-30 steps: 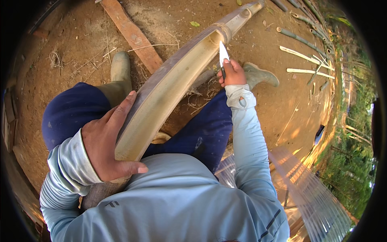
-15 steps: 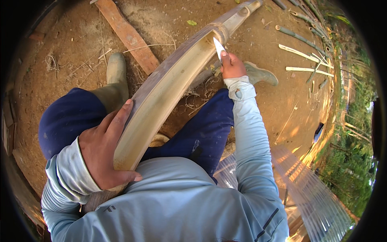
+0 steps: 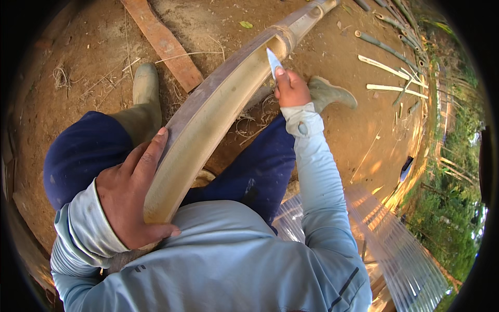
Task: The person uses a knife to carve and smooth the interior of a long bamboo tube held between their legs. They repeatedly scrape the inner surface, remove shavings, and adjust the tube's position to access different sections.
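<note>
A long split bamboo culm [image 3: 208,122], hollow side up, slants from my belly out to the far right. My left hand [image 3: 132,195] grips its near end, fingers along the left outer wall and thumb across the near edge. In my right hand [image 3: 292,89] is a knife [image 3: 273,61] with a pale pointed blade, its handle hidden in the closed fingers. The blade tip is over the hollow, just short of the node at the far part of the bamboo. Whether the blade touches the bamboo I cannot tell.
A reddish-brown plank [image 3: 163,44] lies on the dirt ground beyond my left boot [image 3: 146,86]. My right boot [image 3: 332,92] is beyond my right hand. Cut bamboo poles [image 3: 384,48] and pale strips [image 3: 397,89] lie at far right. Clear corrugated sheets [image 3: 395,249] are at lower right.
My right hand with the knife has moved a little nearer and to the left, its blade tip away from the node. My left hand keeps its hold on the bamboo.
</note>
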`<action>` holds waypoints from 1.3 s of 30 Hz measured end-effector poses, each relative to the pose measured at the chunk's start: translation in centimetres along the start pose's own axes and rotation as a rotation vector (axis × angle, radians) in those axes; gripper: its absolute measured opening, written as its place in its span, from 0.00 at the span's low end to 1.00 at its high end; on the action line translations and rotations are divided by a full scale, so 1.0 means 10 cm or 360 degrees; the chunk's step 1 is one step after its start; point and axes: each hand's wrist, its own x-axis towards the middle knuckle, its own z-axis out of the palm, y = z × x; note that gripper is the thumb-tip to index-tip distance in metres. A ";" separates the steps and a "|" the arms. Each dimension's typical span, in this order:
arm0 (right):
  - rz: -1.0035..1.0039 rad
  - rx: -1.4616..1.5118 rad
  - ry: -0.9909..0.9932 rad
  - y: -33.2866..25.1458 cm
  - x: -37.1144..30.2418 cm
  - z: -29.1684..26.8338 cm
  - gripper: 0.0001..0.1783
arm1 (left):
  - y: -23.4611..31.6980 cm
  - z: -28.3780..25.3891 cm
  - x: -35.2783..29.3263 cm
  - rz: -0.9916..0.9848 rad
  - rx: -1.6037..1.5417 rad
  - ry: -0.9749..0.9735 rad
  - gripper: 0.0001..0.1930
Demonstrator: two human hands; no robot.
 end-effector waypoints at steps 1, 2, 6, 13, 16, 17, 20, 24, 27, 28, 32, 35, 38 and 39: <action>0.0024 0.0045 0.0061 0.01 0.06 0.02 0.25 | -0.01 0.00 0.00 0.0009 -0.0002 0.0016 0.67; 0.0047 0.0089 0.0123 0.02 0.08 0.03 0.25 | -0.01 0.00 0.00 0.0025 0.0009 0.0022 0.67; 0.0086 0.0133 -0.0010 0.01 -0.19 0.13 0.25 | -0.03 0.03 -0.01 0.0063 0.0063 0.0070 0.68; 0.0143 0.0248 0.0077 0.07 -0.11 0.13 0.28 | 0.00 0.01 0.00 -0.0009 0.0049 0.0017 0.67; 0.0030 0.0118 0.0076 -0.01 -0.24 0.20 0.27 | -0.02 0.02 0.01 0.0040 0.0043 0.0031 0.67; -0.0051 0.0026 0.0049 0.02 -0.29 0.21 0.27 | -0.03 0.03 0.00 0.0047 0.0063 0.0049 0.67; -0.0069 -0.0024 0.0036 -0.04 -0.31 0.18 0.25 | -0.02 0.06 -0.01 0.0043 0.0091 0.0062 0.67; 0.0006 -0.0012 0.0183 0.05 -0.06 0.14 0.26 | -0.02 0.03 0.00 0.0037 0.0059 0.0017 0.67; -0.0001 -0.0017 0.0106 -0.02 -0.24 0.22 0.26 | -0.04 0.04 -0.02 0.0033 0.0068 0.0030 0.67; 0.0024 -0.0037 0.0004 -0.12 -0.39 0.21 0.26 | -0.05 0.06 -0.01 0.0037 0.0068 0.0024 0.67; -0.0026 -0.0050 0.0066 -0.08 -0.31 0.22 0.26 | 0.01 0.06 -0.02 -0.0017 0.0091 0.0022 0.67; -0.0034 -0.0040 0.0151 -0.03 -0.20 0.21 0.26 | -0.01 0.04 -0.02 0.0007 0.0092 0.0029 0.67; -0.0019 -0.0024 0.0062 -0.11 -0.41 0.27 0.26 | -0.04 0.06 -0.02 0.0027 0.0095 0.0045 0.67; -0.0052 -0.0046 0.0050 -0.09 -0.47 0.31 0.26 | -0.02 0.05 -0.02 -0.0001 0.0105 0.0033 0.67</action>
